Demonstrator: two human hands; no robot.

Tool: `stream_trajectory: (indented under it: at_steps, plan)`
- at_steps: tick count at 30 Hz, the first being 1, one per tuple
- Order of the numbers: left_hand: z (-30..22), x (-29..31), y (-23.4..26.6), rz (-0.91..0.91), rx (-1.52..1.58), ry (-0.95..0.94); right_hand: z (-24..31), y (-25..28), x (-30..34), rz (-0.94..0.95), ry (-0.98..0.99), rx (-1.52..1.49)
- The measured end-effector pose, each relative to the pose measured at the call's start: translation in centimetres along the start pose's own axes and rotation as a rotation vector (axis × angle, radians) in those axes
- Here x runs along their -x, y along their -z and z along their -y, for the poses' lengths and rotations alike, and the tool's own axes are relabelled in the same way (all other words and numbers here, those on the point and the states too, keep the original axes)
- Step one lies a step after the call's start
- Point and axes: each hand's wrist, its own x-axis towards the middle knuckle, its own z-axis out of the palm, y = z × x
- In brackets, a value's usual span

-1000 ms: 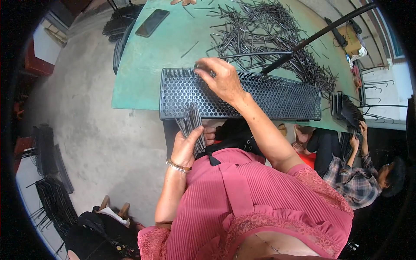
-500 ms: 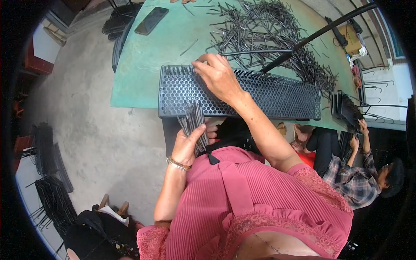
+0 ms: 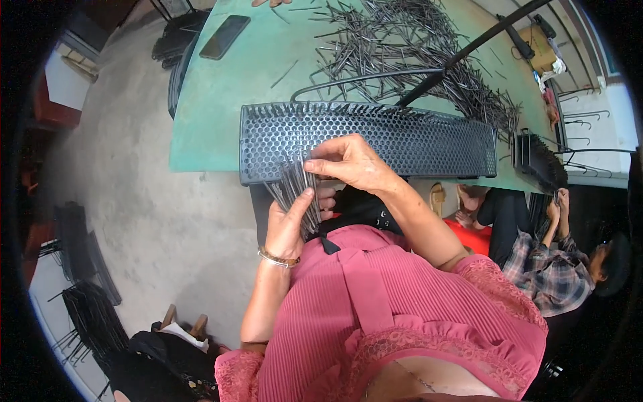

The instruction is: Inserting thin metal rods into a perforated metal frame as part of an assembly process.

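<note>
My left hand [image 3: 287, 224] is wrapped round a bundle of thin dark rods [image 3: 289, 184], their tips fanning upward. At the top of that bundle, my right hand [image 3: 358, 164] has thumb and fingertips pinched together on a rod. Just beyond both hands, a long black perforated metal panel [image 3: 415, 144] leans at the front edge of the green table [image 3: 204, 127]. Rods stand in a row along the panel's far edge. A black metal frame bar [image 3: 429, 82] rises behind it.
A large heap of loose rods [image 3: 382, 40] covers the table's far middle, with a phone [image 3: 225, 37] at far left. On the right, another person [image 3: 546, 268] handles a similar black panel [image 3: 536, 161]. Stacks of black panels [image 3: 94, 308] stand at lower left.
My right hand has come back from the panel's far edge to the rod bundle. The left hand still grips the bundle in about the same spot.
</note>
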Motion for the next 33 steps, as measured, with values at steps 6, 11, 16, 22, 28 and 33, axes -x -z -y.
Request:
stream_trajectory:
  at_steps: [6,11,16,22,28,33]
  plan:
    - [0.4,-0.2,-0.7,-0.064,0.005,-0.021,-0.1,0.7,0.3,-0.096,-0.006,-0.184]
    - [0.6,-0.6,-1.0,-0.15,0.05,-0.077,1.5,1.7,-0.5,-0.336,0.334,-0.197]
    - [1.0,-0.3,-1.0,-0.029,0.03,0.143,1.7,2.6,-4.3,-0.577,0.65,0.306]
    - [1.6,-0.4,-0.7,-0.005,0.026,0.149,0.5,2.9,-5.2,-0.569,0.788,0.563]
    - [1.4,-0.6,-0.3,-0.003,-0.001,0.153,0.7,3.2,-5.2,-0.547,0.883,0.73]
    - [1.4,-0.6,-0.3,0.002,0.004,0.152,0.2,3.2,-5.4,-0.562,0.815,0.619]
